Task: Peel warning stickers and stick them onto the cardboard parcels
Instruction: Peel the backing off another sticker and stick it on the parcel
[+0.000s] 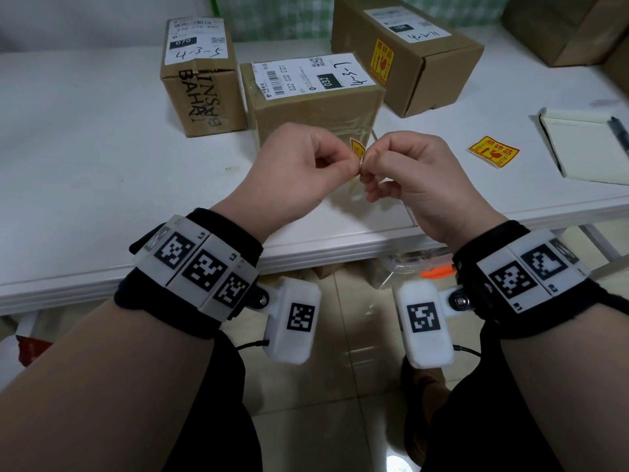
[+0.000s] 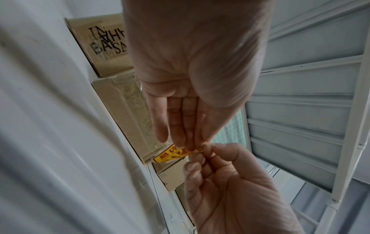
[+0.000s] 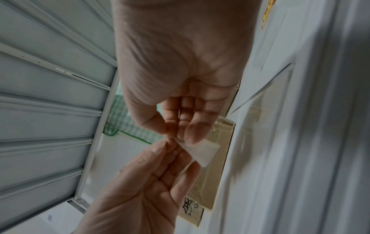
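Observation:
Both hands meet above the table's front edge, pinching one small yellow-and-red warning sticker (image 1: 357, 152) between them. My left hand (image 1: 303, 165) pinches it from the left, my right hand (image 1: 405, 172) from the right. In the left wrist view the sticker (image 2: 170, 156) shows its printed face; in the right wrist view its white backing (image 3: 202, 150) shows. Right behind the hands stands the middle cardboard parcel (image 1: 313, 107) marked 4-3-7. A second parcel (image 1: 200, 80) stands to its left. A third parcel (image 1: 408, 52), back right, bears a warning sticker (image 1: 381, 61) on its side.
A small stack of warning stickers (image 1: 493, 151) lies on the white table (image 1: 85, 165) to the right. A white notepad (image 1: 585, 144) with a black pen (image 1: 619, 131) lies at the right edge. More cardboard boxes (image 1: 571, 25) stand at the back right.

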